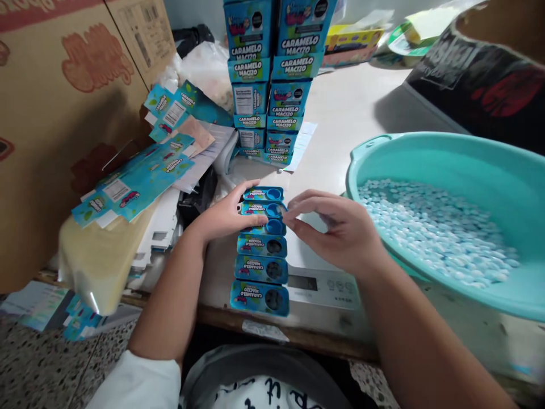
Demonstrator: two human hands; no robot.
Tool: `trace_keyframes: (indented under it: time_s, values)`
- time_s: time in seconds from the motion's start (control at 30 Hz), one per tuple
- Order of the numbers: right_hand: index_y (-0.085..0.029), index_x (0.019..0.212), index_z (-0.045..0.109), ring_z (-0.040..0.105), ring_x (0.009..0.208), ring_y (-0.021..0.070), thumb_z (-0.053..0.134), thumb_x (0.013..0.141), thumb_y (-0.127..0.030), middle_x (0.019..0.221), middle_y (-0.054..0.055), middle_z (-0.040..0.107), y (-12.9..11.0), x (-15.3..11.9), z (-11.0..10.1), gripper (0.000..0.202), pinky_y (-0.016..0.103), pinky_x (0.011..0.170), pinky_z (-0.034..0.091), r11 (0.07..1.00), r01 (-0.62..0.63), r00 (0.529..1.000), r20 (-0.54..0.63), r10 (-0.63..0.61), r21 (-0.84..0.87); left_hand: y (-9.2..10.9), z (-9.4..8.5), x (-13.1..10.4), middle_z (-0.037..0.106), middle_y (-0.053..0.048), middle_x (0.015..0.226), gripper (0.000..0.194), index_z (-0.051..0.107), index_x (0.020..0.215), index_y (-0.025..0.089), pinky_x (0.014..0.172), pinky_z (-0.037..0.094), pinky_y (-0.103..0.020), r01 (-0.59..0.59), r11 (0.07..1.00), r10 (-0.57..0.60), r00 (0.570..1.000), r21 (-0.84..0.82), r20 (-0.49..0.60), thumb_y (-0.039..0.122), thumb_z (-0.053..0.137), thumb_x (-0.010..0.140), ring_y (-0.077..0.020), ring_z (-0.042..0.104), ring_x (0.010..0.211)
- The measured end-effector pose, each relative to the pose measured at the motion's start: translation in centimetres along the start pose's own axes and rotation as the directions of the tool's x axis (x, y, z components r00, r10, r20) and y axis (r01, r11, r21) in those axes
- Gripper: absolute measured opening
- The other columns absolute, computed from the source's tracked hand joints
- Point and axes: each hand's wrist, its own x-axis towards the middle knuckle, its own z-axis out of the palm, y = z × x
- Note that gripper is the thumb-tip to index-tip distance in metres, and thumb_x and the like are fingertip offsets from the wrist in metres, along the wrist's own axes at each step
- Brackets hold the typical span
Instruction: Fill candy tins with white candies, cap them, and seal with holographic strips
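Several small blue candy boxes (pixel 262 245), printed "Caramelo Macizo", lie in a column on the table, each with a round spot at its right end. The spots on the three nearest me look dark; those on the far ones are blue. My left hand (pixel 232 213) spans the far boxes from the left, its thumb pressed on one and its index finger by the farthest. At their right ends, my right hand (pixel 330 227) is closed in a pinch beside a round spot. Something small and clear may be between its fingertips, but I cannot make it out.
A turquoise basin (pixel 443 139) of pale blue candies stands at right, near a digital scale (pixel 326 288). Stacked display boxes (pixel 268 85) rise at the back. Flat printed cartons (pixel 140 176) and a large cardboard box (pixel 72 113) crowd the left; a black bag (pixel 477 79) is back right.
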Motion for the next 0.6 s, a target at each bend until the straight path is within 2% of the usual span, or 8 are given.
trace_keyframes:
  time_s: [0.1, 0.17, 0.3, 0.4, 0.5, 0.6]
  values:
    - [-0.027, 0.087, 0.072, 0.067, 0.075, 0.0164, 0.065, 0.087, -0.020, 0.083, 0.001, 0.074, -1.0, -0.1, -1.1, 0.010, 0.030, 0.073, 0.055, 0.998, 0.009, 0.984, 0.178, 0.001, -0.057, 0.3, 0.0, -0.4, 0.042, -0.011, 0.162, 0.074, 0.052, 0.146, 0.027, 0.123, 0.038, -0.050, -0.116, 0.964, 0.144, 0.984, 0.237, -0.102, 0.037, 0.082, 0.079, -0.0342, 0.044, 0.148]
    - [-0.028, 0.090, 0.073, 0.067, 0.077, 0.0169, 0.063, 0.085, -0.017, 0.084, 0.000, 0.075, -1.3, -0.1, -1.3, 0.016, 0.030, 0.074, 0.055, 0.996, 0.037, 0.964, 0.267, -0.013, -0.083, 0.6, 0.2, -0.7, 0.042, -0.011, 0.161, 0.061, 0.060, 0.138, 0.025, 0.126, 0.032, -0.048, -0.190, 0.917, 0.251, 0.958, 0.352, -0.138, 0.035, 0.080, 0.082, -0.0325, 0.039, 0.151]
    - [-0.028, 0.090, 0.074, 0.066, 0.079, 0.0176, 0.054, 0.083, -0.010, 0.084, -0.001, 0.076, -1.4, -0.3, -0.9, 0.028, 0.034, 0.083, 0.055, 0.988, 0.117, 0.912, 0.405, -0.066, -0.102, 1.0, 1.0, -1.0, 0.048, -0.009, 0.155, 0.044, 0.063, 0.132, 0.024, 0.124, 0.036, -0.044, -0.289, 0.876, 0.370, 0.916, 0.386, -0.154, 0.032, 0.072, 0.090, -0.0278, 0.043, 0.148]
    - [-0.025, 0.089, 0.075, 0.066, 0.079, 0.0176, 0.052, 0.081, -0.006, 0.085, 0.002, 0.077, -1.3, -0.2, -0.6, 0.031, 0.035, 0.086, 0.055, 0.977, 0.172, 0.892, 0.440, -0.102, -0.123, 0.9, 1.5, -1.1, 0.050, -0.009, 0.153, 0.039, 0.065, 0.129, 0.026, 0.122, 0.039, -0.045, -0.342, 0.862, 0.415, 0.900, 0.374, -0.133, 0.037, 0.070, 0.091, -0.0281, 0.045, 0.146]
    - [-0.023, 0.086, 0.076, 0.066, 0.082, 0.0173, 0.051, 0.081, -0.004, 0.088, 0.002, 0.078, -1.3, -0.1, -0.7, 0.032, 0.034, 0.087, 0.055, 0.964, 0.239, 0.887, 0.431, -0.167, -0.118, 0.8, 1.6, -1.1, 0.050, -0.010, 0.152, 0.041, 0.066, 0.129, 0.026, 0.123, 0.037, -0.045, -0.367, 0.859, 0.426, 0.899, 0.357, -0.100, 0.039, 0.071, 0.090, -0.0291, 0.046, 0.146]
    - [-0.024, 0.083, 0.075, 0.067, 0.083, 0.0174, 0.048, 0.085, -0.005, 0.090, 0.003, 0.078, -1.0, 0.1, -1.2, 0.033, 0.034, 0.085, 0.055, 0.955, 0.263, 0.906, 0.376, -0.195, -0.139, 1.0, 1.2, -1.5, 0.048, -0.009, 0.154, 0.044, 0.065, 0.131, 0.027, 0.124, 0.035, -0.046, -0.361, 0.862, 0.402, 0.915, 0.357, -0.046, 0.039, 0.072, 0.089, -0.0298, 0.044, 0.148]
